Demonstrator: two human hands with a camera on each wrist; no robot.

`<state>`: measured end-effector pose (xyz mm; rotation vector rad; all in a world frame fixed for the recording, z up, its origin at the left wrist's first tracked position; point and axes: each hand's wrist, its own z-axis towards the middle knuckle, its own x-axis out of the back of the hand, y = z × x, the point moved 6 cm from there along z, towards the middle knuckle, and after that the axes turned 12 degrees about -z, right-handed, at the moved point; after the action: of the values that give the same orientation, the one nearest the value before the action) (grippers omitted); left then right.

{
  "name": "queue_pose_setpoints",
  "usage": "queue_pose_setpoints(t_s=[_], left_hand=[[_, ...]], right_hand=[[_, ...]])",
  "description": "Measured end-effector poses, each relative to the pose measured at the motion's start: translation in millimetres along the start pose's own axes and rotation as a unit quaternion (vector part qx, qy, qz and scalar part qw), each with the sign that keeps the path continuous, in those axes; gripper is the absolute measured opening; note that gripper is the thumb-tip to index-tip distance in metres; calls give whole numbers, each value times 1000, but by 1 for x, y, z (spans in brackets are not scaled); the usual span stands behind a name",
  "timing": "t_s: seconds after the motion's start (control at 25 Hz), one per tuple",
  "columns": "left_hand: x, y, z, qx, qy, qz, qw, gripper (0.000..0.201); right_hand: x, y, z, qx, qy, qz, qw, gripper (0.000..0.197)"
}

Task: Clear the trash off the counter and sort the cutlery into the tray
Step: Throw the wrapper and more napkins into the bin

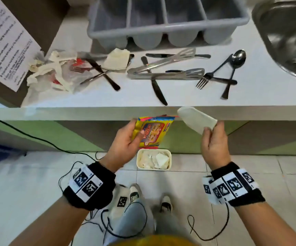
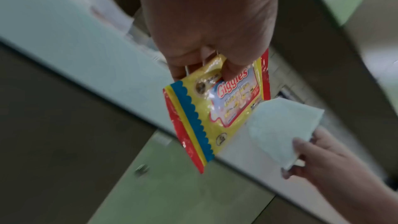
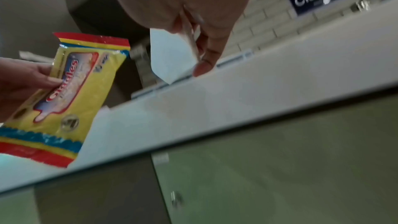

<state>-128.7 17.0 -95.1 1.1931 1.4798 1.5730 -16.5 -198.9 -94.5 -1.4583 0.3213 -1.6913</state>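
My left hand (image 1: 125,139) grips a yellow wipes packet (image 1: 152,132) in front of the counter edge, over a white bin (image 1: 154,168) on the floor that holds tissues. My right hand (image 1: 213,137) pinches a white wipe (image 1: 196,120) beside the packet. The left wrist view shows the same packet (image 2: 217,106) and wipe (image 2: 277,130); so does the right wrist view, with packet (image 3: 71,94) and wipe (image 3: 172,57). On the counter lie crumpled trash (image 1: 54,73), knives, tongs (image 1: 165,68), a fork (image 1: 209,76) and a spoon (image 1: 236,63). The grey cutlery tray (image 1: 166,31) stands behind them.
A steel sink (image 1: 285,36) sits at the back right. A printed sheet (image 1: 5,41) lies on a brown box at the left. A folded tissue (image 1: 117,59) rests near the tray. Black cables run over the tiled floor by my feet.
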Motion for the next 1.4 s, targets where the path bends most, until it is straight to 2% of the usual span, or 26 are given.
queue_pose_setpoints(t_s=[0.12,0.2,0.28,0.4,0.44,0.52,0.6,0.76,0.84,0.96,1.0,1.08,1.16,1.24,1.32,1.4], left_hand=[[-6,-107,-10,150,-45,100,983,28],[-10,-175,-6,226,-72,156,959,31],[-15,-220,1,263,-113,240,928,33],[-19,-277,18,294,-139,289,900,49],[-23,-301,24,301,-144,295,896,46],[-27,-351,37,309,-138,283,898,35],[-33,-391,43,307,-144,258,905,36],[-56,-467,63,244,-174,287,910,36],[-69,-492,75,230,-174,282,915,37],[-81,-526,93,210,-174,320,907,39],[-83,-538,97,218,-175,328,902,42],[-90,-564,99,259,-201,350,878,51],[-94,-581,91,296,-257,370,842,60],[-92,-587,76,314,-279,387,821,66],[-83,-573,69,316,-246,379,834,59],[-75,-546,65,317,-211,355,854,46]], right_hand=[[-63,57,-45,-84,-177,-63,979,23],[-104,92,-68,-142,-236,-66,959,32],[-142,121,-86,-201,-276,-52,938,46],[-198,162,-108,-235,-294,-36,926,60],[-219,178,-117,-238,-294,-33,925,62],[-259,207,-135,-240,-285,-33,927,61],[-291,228,-151,-244,-284,-39,927,55],[-354,271,-171,-266,-265,-26,926,42],[-385,293,-173,-290,-255,-14,922,40],[-422,323,-172,-355,-257,17,899,39],[-434,330,-170,-357,-266,18,895,39],[-459,340,-164,-326,-310,1,893,44],[-471,344,-162,-301,-378,-67,873,55],[-465,343,-166,-309,-401,-107,856,56],[-445,335,-172,-329,-378,-83,862,52],[-420,320,-182,-327,-386,-76,859,47]])
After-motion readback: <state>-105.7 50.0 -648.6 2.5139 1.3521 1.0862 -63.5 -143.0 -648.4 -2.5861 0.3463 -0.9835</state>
